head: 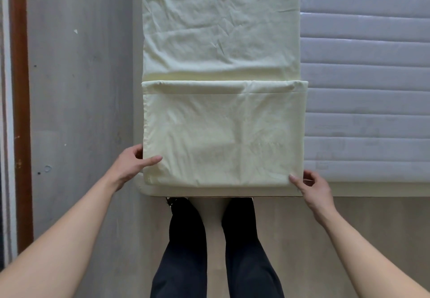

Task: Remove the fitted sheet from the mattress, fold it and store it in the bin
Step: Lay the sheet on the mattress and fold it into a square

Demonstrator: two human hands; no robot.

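Observation:
The pale yellow-green fitted sheet (221,65) lies as a long narrow strip along the left side of the quilted grey mattress (365,88). Its near end is folded back over itself into a flat panel (223,134). My left hand (135,162) pinches the panel's near left corner, thumb on top and fingers under the edge. At the near right corner my right hand (311,184) pinches the fold the same way. The bin is not in view.
A grey floor (79,88) runs left of the mattress, with a brown wooden frame (22,111) at the far left. My legs in dark trousers (216,251) stand on the beige floor at the mattress's near edge.

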